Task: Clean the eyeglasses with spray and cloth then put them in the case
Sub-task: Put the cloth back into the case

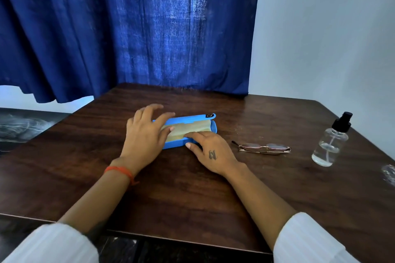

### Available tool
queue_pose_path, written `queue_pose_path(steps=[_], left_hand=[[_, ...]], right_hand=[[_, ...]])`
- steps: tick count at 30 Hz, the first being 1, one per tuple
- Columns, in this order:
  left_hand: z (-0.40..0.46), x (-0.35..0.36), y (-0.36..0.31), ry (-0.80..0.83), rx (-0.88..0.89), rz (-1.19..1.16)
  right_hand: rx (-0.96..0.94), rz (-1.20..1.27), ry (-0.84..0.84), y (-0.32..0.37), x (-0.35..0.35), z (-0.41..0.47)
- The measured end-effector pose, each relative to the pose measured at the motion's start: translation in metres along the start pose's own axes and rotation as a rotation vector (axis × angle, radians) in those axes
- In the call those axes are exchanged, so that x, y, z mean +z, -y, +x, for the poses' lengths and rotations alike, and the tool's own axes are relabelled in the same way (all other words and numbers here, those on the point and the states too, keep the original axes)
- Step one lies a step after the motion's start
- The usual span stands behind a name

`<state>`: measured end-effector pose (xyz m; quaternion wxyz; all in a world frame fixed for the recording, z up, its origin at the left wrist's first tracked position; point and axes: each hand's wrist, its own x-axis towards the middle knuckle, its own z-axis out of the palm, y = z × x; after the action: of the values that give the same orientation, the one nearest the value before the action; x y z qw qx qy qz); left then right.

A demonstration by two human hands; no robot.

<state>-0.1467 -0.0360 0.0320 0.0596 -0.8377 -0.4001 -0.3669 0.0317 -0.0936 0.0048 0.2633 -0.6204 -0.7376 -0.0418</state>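
A blue eyeglass case [193, 119] lies open at the middle of the wooden table [192, 194], with a pale yellowish cloth [192, 129] folded inside. My left hand [145, 134] rests on the case's left end, fingers spread over the lid and thumb on the cloth. Over the case's front edge lies my right hand [210, 151], its fingertips touching the cloth. Folded eyeglasses [265, 148] with a thin metal frame lie on the table to the right of the case. A clear spray bottle [330, 145] with a black pump stands further right.
A blue curtain [128, 28] hangs behind the table's far edge, and a pale wall [331, 38] stands at the right. A clear glassy object [389, 174] is cut off at the right edge. The table's near edge runs just before my sleeves.
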Motion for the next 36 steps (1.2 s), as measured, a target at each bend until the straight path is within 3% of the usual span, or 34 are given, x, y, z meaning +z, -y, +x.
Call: queue_pose_path(steps=[2, 4, 7, 12, 14, 22, 26, 29, 32, 36], left_hand=[[0.01, 0.006, 0.01, 0.167, -0.027, -0.124], [0.017, 0.014, 0.017, 0.212, -0.045, -0.285], [0.024, 0.028, 0.021, 0.103, -0.158, -0.394], [0.036, 0.054, 0.008, -0.015, -0.717, -0.705], [0.037, 0.062, 0.002, -0.073, -0.808, -0.709], [0.029, 0.063, -0.003, -0.204, -0.638, -0.528], [0.028, 0.061, -0.004, -0.213, -0.574, -0.493], [0.027, 0.059, -0.006, -0.223, -0.517, -0.466], [0.026, 0.059, -0.008, -0.21, -0.472, -0.453], [0.024, 0.059, -0.008, -0.184, -0.4, -0.458]], right_hand=[[-0.01, 0.005, 0.035, -0.002, -0.001, 0.0], [-0.022, -0.012, 0.1, -0.005, -0.001, -0.001], [-0.038, -0.054, 0.18, -0.008, -0.003, -0.004], [-0.037, -0.147, 0.265, -0.009, -0.005, -0.007], [-0.028, -0.157, 0.279, -0.009, -0.005, -0.008], [-0.003, -0.141, 0.251, 0.005, -0.02, -0.013], [-0.005, -0.081, -0.11, 0.001, -0.046, -0.039], [0.049, -0.209, -0.367, -0.021, -0.065, -0.074], [0.214, -0.383, -0.331, -0.041, -0.079, -0.103], [0.396, -0.456, -0.125, -0.057, -0.089, -0.11]])
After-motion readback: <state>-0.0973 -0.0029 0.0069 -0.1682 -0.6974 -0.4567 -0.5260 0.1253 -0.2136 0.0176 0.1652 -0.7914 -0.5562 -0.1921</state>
